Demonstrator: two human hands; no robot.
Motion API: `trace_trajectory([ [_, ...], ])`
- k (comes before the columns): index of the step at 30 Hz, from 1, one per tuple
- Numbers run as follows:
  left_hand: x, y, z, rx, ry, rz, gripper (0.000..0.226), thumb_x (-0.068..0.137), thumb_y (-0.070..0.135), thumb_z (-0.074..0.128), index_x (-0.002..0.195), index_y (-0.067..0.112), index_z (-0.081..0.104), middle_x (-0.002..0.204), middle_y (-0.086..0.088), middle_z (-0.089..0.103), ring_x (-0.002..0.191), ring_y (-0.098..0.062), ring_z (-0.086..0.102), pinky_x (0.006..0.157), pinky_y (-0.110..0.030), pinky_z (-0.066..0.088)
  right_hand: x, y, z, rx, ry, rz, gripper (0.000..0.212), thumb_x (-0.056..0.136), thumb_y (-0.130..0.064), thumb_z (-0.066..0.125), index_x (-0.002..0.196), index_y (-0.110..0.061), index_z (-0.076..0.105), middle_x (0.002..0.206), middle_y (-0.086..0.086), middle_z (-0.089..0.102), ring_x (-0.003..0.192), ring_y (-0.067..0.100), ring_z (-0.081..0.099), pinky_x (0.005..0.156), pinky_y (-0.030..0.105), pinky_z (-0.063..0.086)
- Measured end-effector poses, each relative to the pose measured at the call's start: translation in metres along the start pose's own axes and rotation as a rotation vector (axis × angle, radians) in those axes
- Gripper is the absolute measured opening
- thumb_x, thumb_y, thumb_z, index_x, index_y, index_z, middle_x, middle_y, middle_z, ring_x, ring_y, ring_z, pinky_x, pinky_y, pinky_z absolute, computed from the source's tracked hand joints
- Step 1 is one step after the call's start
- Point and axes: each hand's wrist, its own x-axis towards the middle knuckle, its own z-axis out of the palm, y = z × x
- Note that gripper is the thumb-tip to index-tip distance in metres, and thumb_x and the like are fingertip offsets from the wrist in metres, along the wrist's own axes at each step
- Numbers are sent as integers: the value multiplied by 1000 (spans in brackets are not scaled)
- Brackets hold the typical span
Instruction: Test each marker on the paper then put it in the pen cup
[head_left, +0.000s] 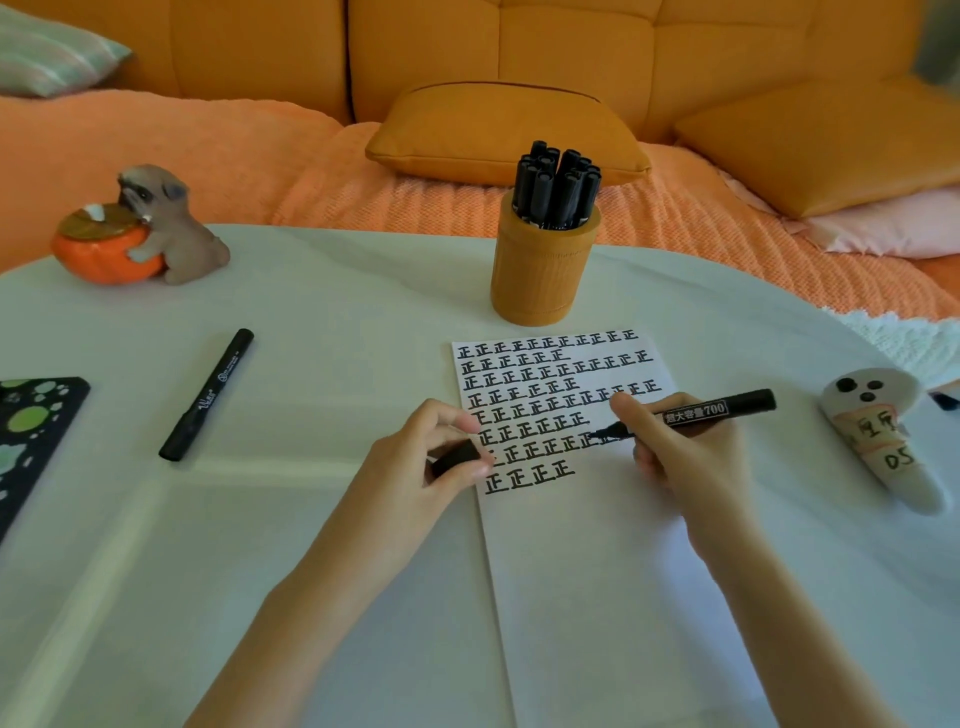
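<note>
My right hand (675, 447) grips an uncapped black marker (722, 408), its tip touching the white paper (587, 545) at the end of a row of black characters. My left hand (415, 457) holds the marker's black cap (454, 457) at the paper's left edge. Behind the paper stands an orange pen cup (543, 275) with several capped black markers (558, 187) upright in it. One more capped black marker (208, 395) lies on the white table (311, 312), left of the paper.
A dog-and-pumpkin figurine (140, 234) sits at the table's far left. A black patterned object (31, 431) lies at the left edge. A grey plush toy (883, 436) lies right of the paper. Behind the table is an orange sofa with cushions (498, 135).
</note>
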Motion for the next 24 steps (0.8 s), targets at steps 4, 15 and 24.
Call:
trace_trajectory([
  [4, 1, -3, 2, -6, 23, -28, 15, 82, 23, 70, 90, 27, 58, 91, 16, 72, 85, 7, 63, 72, -4, 42, -2, 7, 4, -91, 21, 6, 36, 79, -32, 74, 56, -20, 49, 46, -7, 42, 45, 11, 36, 54, 27, 29],
  [15, 4, -7, 5, 56, 11, -46, 14, 80, 22, 71, 88, 33, 66, 89, 18, 71, 89, 3, 65, 86, -22, 50, -7, 11, 12, -180, 81, -41, 33, 85, -25, 66, 71, 1, 50, 56, 2, 39, 46, 8, 31, 39, 13, 24],
  [24, 4, -7, 5, 62, 17, -43, 18, 80, 21, 72, 85, 37, 64, 88, 20, 71, 88, 4, 65, 87, -22, 50, -8, 12, 14, -180, 73, -50, 30, 85, -24, 67, 66, -8, 52, 41, -13, 37, 40, 4, 34, 38, 11, 24],
])
